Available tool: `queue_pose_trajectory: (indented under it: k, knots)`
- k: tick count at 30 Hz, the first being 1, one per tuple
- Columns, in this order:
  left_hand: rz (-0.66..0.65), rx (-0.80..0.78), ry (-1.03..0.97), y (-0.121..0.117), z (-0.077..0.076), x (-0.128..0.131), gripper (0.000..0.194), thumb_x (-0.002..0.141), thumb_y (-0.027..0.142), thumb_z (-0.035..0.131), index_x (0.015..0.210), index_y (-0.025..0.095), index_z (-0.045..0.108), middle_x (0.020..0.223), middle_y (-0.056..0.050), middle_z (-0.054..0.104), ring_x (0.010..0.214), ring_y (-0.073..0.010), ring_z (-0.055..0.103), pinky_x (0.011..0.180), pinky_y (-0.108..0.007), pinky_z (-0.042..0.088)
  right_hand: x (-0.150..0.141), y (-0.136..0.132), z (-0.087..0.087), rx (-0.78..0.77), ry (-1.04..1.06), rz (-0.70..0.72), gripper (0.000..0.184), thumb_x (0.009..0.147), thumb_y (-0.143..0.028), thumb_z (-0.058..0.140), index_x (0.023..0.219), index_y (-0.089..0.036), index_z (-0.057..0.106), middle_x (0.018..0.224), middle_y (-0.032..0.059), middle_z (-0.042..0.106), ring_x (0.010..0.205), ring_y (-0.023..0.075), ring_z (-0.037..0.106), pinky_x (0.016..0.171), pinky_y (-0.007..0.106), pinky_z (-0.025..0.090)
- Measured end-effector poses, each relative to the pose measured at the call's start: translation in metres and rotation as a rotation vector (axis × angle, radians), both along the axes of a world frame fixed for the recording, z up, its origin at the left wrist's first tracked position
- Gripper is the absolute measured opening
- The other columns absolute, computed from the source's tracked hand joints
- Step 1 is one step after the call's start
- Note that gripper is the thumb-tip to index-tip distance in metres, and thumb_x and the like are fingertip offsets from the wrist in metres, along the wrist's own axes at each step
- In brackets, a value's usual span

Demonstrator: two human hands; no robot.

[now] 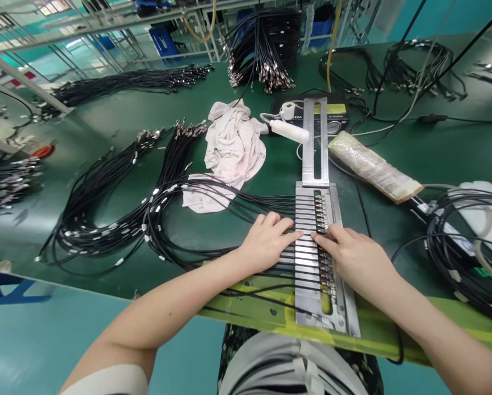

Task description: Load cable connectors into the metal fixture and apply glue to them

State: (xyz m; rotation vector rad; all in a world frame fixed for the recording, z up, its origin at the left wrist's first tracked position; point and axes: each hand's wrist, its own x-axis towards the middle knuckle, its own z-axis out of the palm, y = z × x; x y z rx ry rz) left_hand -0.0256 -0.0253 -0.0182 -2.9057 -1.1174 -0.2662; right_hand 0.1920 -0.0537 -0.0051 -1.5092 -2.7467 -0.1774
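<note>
Metal fixture [306, 248]: one, near side, right of centre, on the green table [283, 164]; black cables [169, 189] laid side by side across it, connectors [320, 211] at their right ends. Left hand [268, 241]: over the cables at the fixture's left edge, fingers bent; whether it grips one, I cannot tell. Right hand [348, 252]: fingertips beside the connectors; grip likewise unclear to me. Pale cloth [235, 145]: one, crumpled, farther left.

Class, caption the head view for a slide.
Left hand and right hand at a metal fixture, black cables laid across it.
</note>
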Motion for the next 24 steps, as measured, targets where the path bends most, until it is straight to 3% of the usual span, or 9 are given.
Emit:
queue_pose_trajectory:
  k: [3, 5, 7, 10, 13, 18, 24]
  knots:
    - [0.018, 0.013, -0.038, -0.024, 0.010, -0.002, 0.028, 0.087, 0.014, 0.043, 0.111, 0.018, 0.057, 0.114, -0.009, 0.052, 0.091, -0.0227, 0.041, 0.070, -0.035, 0.033, 0.009, -0.005, -0.006, 0.004, 0.105, 0.021, 0.044, 0.081, -0.003, 0.041, 0.116, -0.021, 0.060, 0.097, 0.0079, 0.057, 0.078, 0.0183, 0.057, 0.063, 0.029, 0.045]
    - [-0.022, -0.047, -0.075, -0.047, 0.014, -0.007, 0.019, 0.090, 0.019, 0.042, 0.097, 0.015, 0.059, 0.102, -0.009, 0.055, 0.084, -0.0201, 0.042, 0.071, -0.034, 0.035, 0.017, -0.013, -0.009, -0.001, 0.224, 0.008, 0.045, 0.081, -0.003, 0.038, 0.119, -0.019, 0.056, 0.108, 0.0100, 0.054, 0.087, 0.0193, 0.057, 0.068, 0.029, 0.049]
    - [-0.088, -0.119, -0.077, -0.069, 0.012, -0.015, 0.018, 0.091, 0.025, 0.044, 0.086, 0.015, 0.058, 0.090, -0.007, 0.054, 0.078, -0.0186, 0.041, 0.069, -0.032, 0.036, 0.026, -0.024, -0.010, -0.019, 0.329, -0.024, 0.044, 0.083, -0.005, 0.037, 0.123, -0.018, 0.052, 0.117, 0.0114, 0.050, 0.095, 0.0198, 0.057, 0.068, 0.029, 0.050]
    - [-0.101, -0.121, -0.080, -0.090, 0.003, -0.025, 0.016, 0.090, 0.024, 0.048, 0.081, 0.016, 0.057, 0.088, -0.006, 0.054, 0.078, -0.0186, 0.041, 0.068, -0.031, 0.037, 0.036, -0.041, -0.008, -0.055, 0.415, -0.054, 0.041, 0.087, -0.010, 0.035, 0.123, -0.020, 0.050, 0.120, 0.0115, 0.048, 0.098, 0.0197, 0.057, 0.068, 0.029, 0.051]
    - [-0.053, -0.097, -0.152, -0.094, -0.003, -0.026, 0.014, 0.089, 0.014, 0.045, 0.080, 0.015, 0.057, 0.091, -0.006, 0.055, 0.079, -0.0176, 0.041, 0.070, -0.030, 0.037, 0.040, -0.054, -0.007, -0.071, 0.455, -0.044, 0.037, 0.090, -0.014, 0.035, 0.122, -0.021, 0.051, 0.120, 0.0120, 0.048, 0.100, 0.0204, 0.057, 0.070, 0.029, 0.051]
    - [-0.003, -0.067, -0.270, -0.093, -0.005, -0.006, 0.017, 0.088, 0.008, 0.041, 0.084, 0.016, 0.056, 0.073, -0.002, 0.054, 0.067, -0.0151, 0.040, 0.062, -0.029, 0.031, 0.042, -0.069, -0.010, -0.104, 0.499, -0.045, 0.036, 0.091, -0.017, 0.036, 0.124, -0.021, 0.049, 0.120, 0.0130, 0.048, 0.101, 0.0208, 0.057, 0.072, 0.030, 0.050]
    - [0.009, -0.065, -0.227, -0.099, -0.005, 0.003, 0.017, 0.086, 0.006, 0.042, 0.078, 0.016, 0.053, 0.067, -0.001, 0.053, 0.063, -0.0150, 0.038, 0.061, -0.032, 0.025, 0.048, -0.083, -0.016, -0.160, 0.540, -0.074, 0.035, 0.091, -0.018, 0.036, 0.123, -0.023, 0.049, 0.123, 0.0135, 0.045, 0.100, 0.0203, 0.057, 0.073, 0.030, 0.049]
